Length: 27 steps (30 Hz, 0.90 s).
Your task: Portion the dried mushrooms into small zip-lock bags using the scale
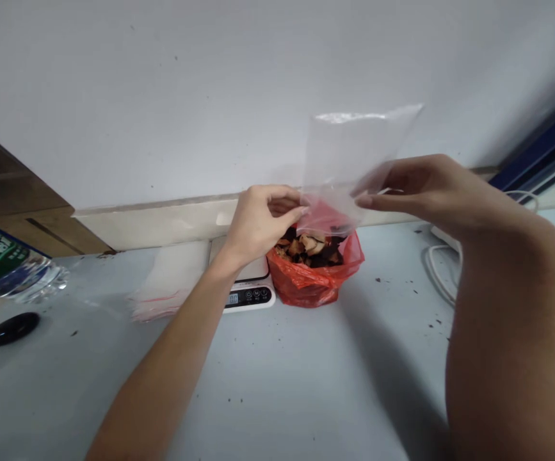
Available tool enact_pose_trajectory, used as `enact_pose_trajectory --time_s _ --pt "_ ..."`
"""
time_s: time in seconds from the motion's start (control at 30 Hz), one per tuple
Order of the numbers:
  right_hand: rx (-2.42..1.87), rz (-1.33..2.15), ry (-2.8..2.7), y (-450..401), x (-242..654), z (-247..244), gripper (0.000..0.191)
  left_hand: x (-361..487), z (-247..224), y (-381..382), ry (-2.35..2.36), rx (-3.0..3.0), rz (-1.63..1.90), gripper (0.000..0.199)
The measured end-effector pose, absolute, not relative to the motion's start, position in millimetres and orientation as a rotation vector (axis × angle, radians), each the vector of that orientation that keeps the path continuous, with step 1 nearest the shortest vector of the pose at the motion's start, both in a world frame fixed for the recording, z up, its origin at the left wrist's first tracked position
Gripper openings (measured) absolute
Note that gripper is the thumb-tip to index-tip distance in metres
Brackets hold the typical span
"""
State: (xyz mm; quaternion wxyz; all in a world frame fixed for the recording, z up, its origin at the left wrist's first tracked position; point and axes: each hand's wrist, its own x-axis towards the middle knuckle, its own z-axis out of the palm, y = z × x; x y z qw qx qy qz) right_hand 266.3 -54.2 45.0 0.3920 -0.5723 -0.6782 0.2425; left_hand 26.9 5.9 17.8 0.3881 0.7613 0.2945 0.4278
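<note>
The left hand (265, 221) pinches the lower left edge of a clear plastic bag (347, 147); the right hand (418, 192) pinches its right side; this bag is held above a red bag (306, 286) of brown dried pieces (312, 244), which sits on the bench (277, 390), just right of a scale (251, 301) reading 0.0.

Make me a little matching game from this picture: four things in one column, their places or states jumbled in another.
1. Single clear bag
2. Red bag
3. Scale
4. Bottle

A. Display reads 0.0
B. Held up by left hand and right hand
C. At the picture's left edge
D. Contains brown and dark pieces

Pairs: 1-B, 2-D, 3-A, 4-C
</note>
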Motion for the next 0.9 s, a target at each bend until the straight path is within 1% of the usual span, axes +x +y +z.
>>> enact_pose_trajectory --time_s 0.07,0.13,0.2,0.27,0.3,0.33,0.4,0.5,0.57,0.67,0.73,0.83,0.9 --pt "-1.455 0.626 -1.716 -51.6 262.5 43.6 0.039 28.1 18.1 4.9 0.728 1.872 1.104 0.004" --pt "-1.434 0.688 -1.674 -49.5 258.3 42.4 0.038 25.5 19.3 5.9 0.733 1.834 1.060 0.009" --pt "-1.398 0.748 -1.629 -48.6 254.9 42.1 0.035 19.4 21.8 8.3 0.766 1.822 0.999 0.022" --pt "-1.387 0.777 -1.645 -48.9 252.5 43.0 0.031 11.2 25.4 11.6 0.800 1.793 1.024 0.042" --pt "-1.390 0.787 -1.682 -49.4 251.5 44.0 0.028 7.0 27.3 13.4 0.809 1.769 1.068 0.049" --pt "-1.394 0.795 -1.736 -50.0 250.7 45.1 0.026 3.0 29.1 15.1 0.814 1.746 1.117 0.051" --pt "-1.402 0.804 -1.844 -51.0 248.8 47.5 0.026 -3.8 32.1 18.3 0.818 1.732 1.163 0.043" --pt "-1.413 0.778 -1.913 -51.0 245.5 50.6 0.033 -12.9 34.8 22.2 0.846 1.781 1.168 0.024" --pt "-1.432 0.808 -1.947 -49.9 242.6 52.1 0.038 -20.8 36.8 23.9 0.865 1.790 1.218 0.016" --pt "-1.409 0.884 -2.002 -47.9 233.6 53.6 0.046 -40.6 42.1 25.2 0.896 1.769 1.256 0.014" --pt "-1.349 0.894 -1.933 -46.5 221.0 53.8 0.048 -59.6 46.8 25.5 0.942 1.794 1.184 0.015" --pt "-1.286 0.874 -1.766 -43.1 188.7 50.5 0.042 -93.7 51.4 27.0 1.069 1.870 1.041 0.019" --pt "-1.275 0.740 -1.707 -39.0 159.4 44.9 0.031 -118.0 50.5 29.9 1.177 1.891 0.961 0.018"
